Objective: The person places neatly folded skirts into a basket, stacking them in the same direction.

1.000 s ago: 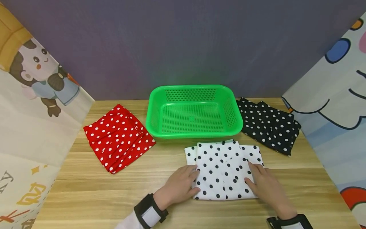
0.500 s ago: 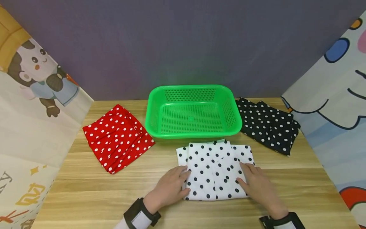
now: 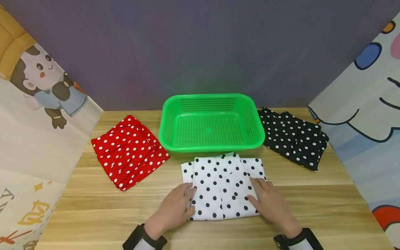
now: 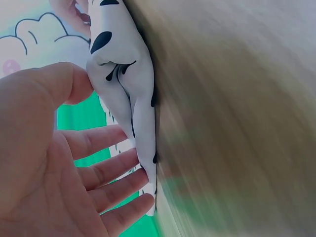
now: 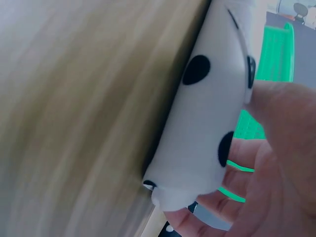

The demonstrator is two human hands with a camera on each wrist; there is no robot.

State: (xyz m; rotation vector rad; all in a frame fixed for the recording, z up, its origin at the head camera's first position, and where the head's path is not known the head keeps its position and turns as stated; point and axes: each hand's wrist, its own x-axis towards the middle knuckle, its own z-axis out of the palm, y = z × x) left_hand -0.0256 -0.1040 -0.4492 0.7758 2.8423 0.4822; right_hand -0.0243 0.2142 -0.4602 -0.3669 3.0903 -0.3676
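Observation:
A folded white cloth with black dots lies flat in front of the basket, with a wider folded layer showing at its far corners. My left hand rests against its left side, thumb and fingertips touching the edge. In the left wrist view the fingers are extended and spread beside the folds. Over the right side lies my right hand, its fingertips on the cloth's top. The right wrist view has the thumb at the cloth's upper edge and the fingers extended along its side.
A green plastic basket stands behind the white cloth, with nothing in it. To its left lies a folded red cloth with white dots. A folded black dotted cloth lies at its right. The wooden table meets a dark back wall.
Both hands have moved left together, and the white dotted cloth has slid left between them. The basket and the red and black cloths have stayed in place.

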